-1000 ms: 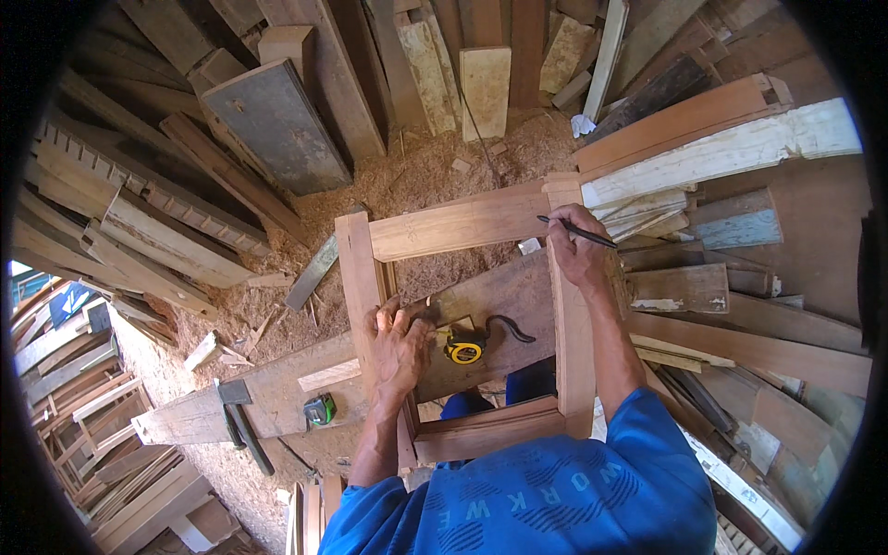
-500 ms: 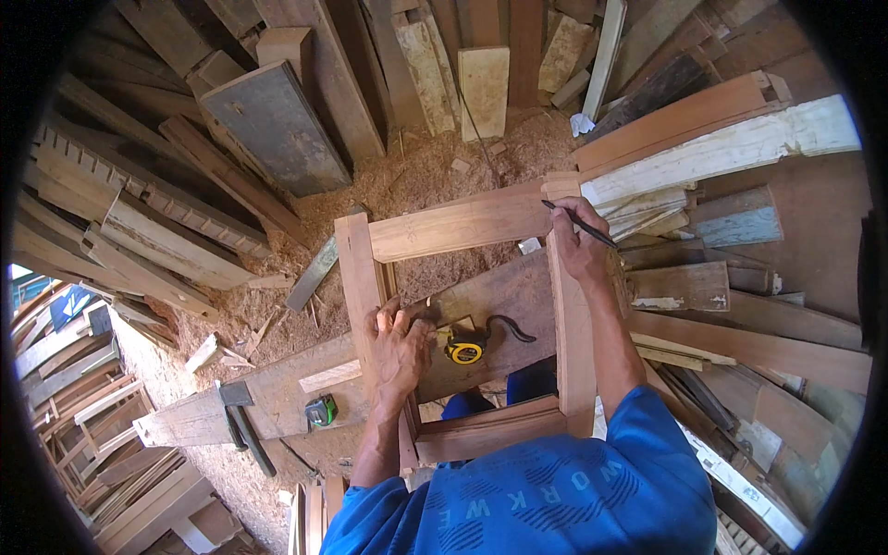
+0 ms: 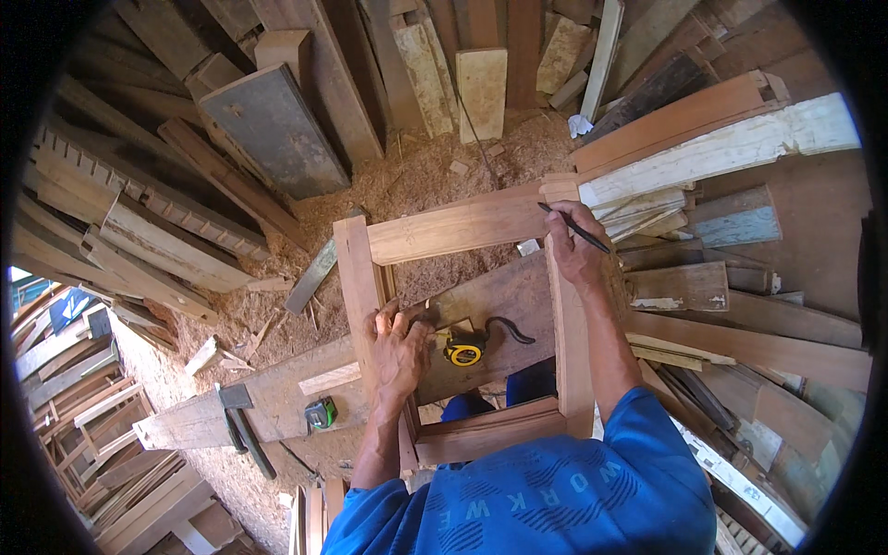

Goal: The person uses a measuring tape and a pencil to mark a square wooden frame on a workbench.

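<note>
A rectangular wooden frame (image 3: 458,225) lies over a wide plank in front of me. My left hand (image 3: 395,351) grips its left side piece, fingers bent over the wood. At the far right corner, my right hand (image 3: 579,248) holds a slim black pencil (image 3: 583,229), its tip on or just above the joint; contact is too small to tell. Inside the frame's opening, a yellow and black tape measure (image 3: 463,350) rests on the plank, a curved black strap beside it. Part of the left side piece is hidden under my left hand.
On the plank (image 3: 194,421) left of the frame are a green and black tape measure (image 3: 321,413) and a hammer-like tool (image 3: 242,425) with a dark handle. Boards (image 3: 277,129) lean and lie stacked all around. Wood shavings (image 3: 416,176) cover the ground beyond the frame.
My right hand and the pencil have shifted very slightly to the left at the corner. My left hand stays in place on the frame.
</note>
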Available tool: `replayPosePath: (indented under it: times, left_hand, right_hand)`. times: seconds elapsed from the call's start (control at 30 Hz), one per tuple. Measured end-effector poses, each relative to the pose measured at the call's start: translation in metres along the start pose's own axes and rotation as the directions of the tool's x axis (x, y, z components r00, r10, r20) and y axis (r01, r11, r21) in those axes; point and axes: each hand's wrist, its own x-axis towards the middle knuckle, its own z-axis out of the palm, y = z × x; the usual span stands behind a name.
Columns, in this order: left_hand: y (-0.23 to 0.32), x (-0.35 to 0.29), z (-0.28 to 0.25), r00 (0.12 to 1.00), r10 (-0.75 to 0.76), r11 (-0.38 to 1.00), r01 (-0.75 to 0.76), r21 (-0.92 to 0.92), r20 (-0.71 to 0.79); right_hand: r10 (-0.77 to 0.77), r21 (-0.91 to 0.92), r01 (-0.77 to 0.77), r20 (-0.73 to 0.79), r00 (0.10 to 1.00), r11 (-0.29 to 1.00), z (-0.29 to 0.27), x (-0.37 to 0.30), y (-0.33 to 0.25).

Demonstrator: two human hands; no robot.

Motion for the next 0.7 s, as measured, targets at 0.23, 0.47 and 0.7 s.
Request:
replayPosePath:
  times: [0.23,0.47,0.7]
  left_hand:
    - [-0.002,0.0,0.002,1.0,0.006,1.0,-0.006,0.004,0.004]
    - [-0.001,0.0,0.0,1.0,0.012,1.0,-0.012,0.009,-0.006]
    - [-0.002,0.0,0.0,1.0,0.017,1.0,-0.017,0.009,0.004]
  right_hand:
    - [-0.029,0.005,0.029,-0.019,0.999,1.0,-0.001,0.0,0.0]
    - [-0.015,0.034,0.016,-0.027,1.0,0.999,-0.002,0.001,-0.009]
    - [-0.04,0.028,0.041,-0.039,0.998,0.999,0.0,0.001,-0.005]
